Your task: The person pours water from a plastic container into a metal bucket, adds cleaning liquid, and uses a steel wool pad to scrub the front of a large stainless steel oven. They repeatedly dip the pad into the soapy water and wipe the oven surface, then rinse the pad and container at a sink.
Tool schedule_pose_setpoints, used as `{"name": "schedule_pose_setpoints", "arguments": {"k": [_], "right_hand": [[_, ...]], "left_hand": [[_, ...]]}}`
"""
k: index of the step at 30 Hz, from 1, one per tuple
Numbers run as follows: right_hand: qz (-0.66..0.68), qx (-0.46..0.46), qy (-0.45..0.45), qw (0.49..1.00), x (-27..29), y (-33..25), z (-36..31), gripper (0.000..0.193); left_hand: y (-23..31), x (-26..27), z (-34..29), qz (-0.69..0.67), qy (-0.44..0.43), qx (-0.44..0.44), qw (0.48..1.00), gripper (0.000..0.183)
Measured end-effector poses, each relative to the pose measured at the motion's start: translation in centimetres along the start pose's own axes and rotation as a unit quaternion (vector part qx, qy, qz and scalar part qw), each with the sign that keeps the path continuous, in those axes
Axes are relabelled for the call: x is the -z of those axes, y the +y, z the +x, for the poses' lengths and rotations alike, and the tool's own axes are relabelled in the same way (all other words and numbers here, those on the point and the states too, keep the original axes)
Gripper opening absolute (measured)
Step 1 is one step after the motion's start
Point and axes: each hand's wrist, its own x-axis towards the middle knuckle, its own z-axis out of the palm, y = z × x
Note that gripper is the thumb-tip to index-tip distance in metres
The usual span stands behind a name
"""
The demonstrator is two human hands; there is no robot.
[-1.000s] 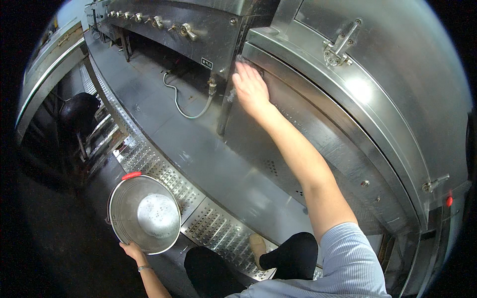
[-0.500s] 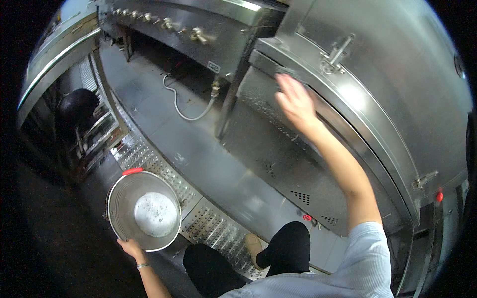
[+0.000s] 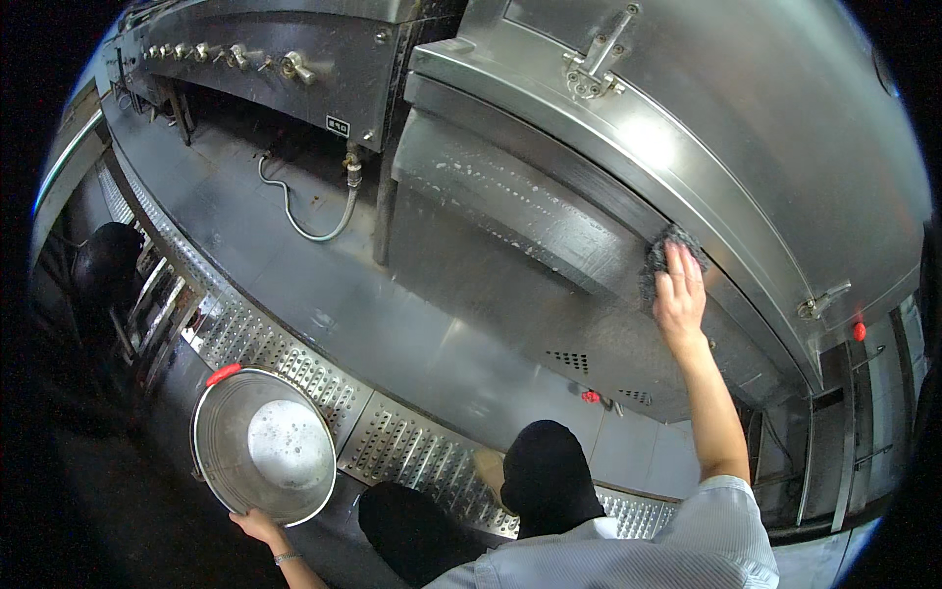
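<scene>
My right hand [image 3: 679, 300] presses a dark grey, fuzzy scouring pad [image 3: 681, 238] against the stainless steel front panel [image 3: 564, 211] of a large cabinet-like unit, just under its rounded edge. White suds and wet streaks show on the panel to the left of the pad. At the lower left, my left hand [image 3: 259, 527] grips the near rim of a round metal bucket [image 3: 221, 432]. White foam [image 3: 289, 444] floats on the liquid in it, and a red grip [image 3: 224, 374] sits at its far rim.
A steel range [image 3: 265, 59] with several knobs stands at the upper left, a hose [image 3: 294, 221] hanging below it. Metal latches [image 3: 601, 51] stick out from the unit. A perforated drain cover [image 3: 412, 442] runs along the tiled floor. A metal rack [image 3: 162, 294] stands on the left.
My right hand has slid the pad rightward and nearer along the panel. The whole view has shifted, and my left hand still holds the bucket.
</scene>
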Motion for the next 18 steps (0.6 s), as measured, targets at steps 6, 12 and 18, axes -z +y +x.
{"name": "schedule_pose_setpoints", "arguments": {"k": [6,12,18], "right_hand": [[0.226,-0.025,0.046,0.973,-5.0,-6.4,11.3,0.021],[0.21,0.023,0.081,0.974,-8.5,-13.9,22.9,0.022],[0.088,-0.006,0.037,0.995,-1.2,-1.3,2.5,0.003]], "left_hand": [[0.2,-0.7,0.2,0.011,0.005,-0.014,1.0,0.033],[1.2,0.5,0.3,0.045,-0.026,0.007,0.999,0.031],[-0.7,0.5,1.0,0.002,-0.035,0.006,0.999,0.028]]}}
